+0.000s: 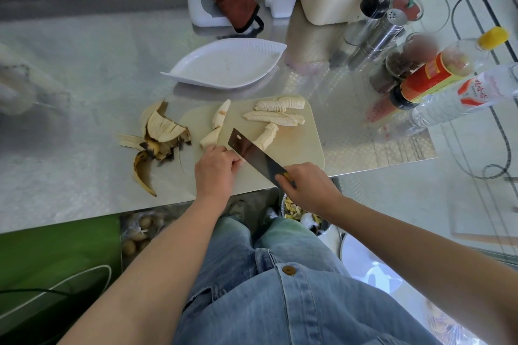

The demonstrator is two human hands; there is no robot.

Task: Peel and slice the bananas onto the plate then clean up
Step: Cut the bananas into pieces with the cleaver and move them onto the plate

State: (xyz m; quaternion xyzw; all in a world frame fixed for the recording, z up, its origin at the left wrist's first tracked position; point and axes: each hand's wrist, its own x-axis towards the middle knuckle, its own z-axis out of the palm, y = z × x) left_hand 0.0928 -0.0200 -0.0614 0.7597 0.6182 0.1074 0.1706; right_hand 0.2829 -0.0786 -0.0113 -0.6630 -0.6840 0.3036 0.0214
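Head view: I see the left grip [215,169] curled down on the near end of a peeled banana piece [209,138] on the cutting board [304,148]. The right grip [307,186] is wrapped round the knife [253,154] handle, with the blade slanted just beside the left fingers. Sliced bananas [276,112] lie at the board's far side, one more cut piece [267,136] beside the blade tip. A white plate [227,64] sits behind the board. Peels [159,134] lie left of the board on the steel surface [84,70].
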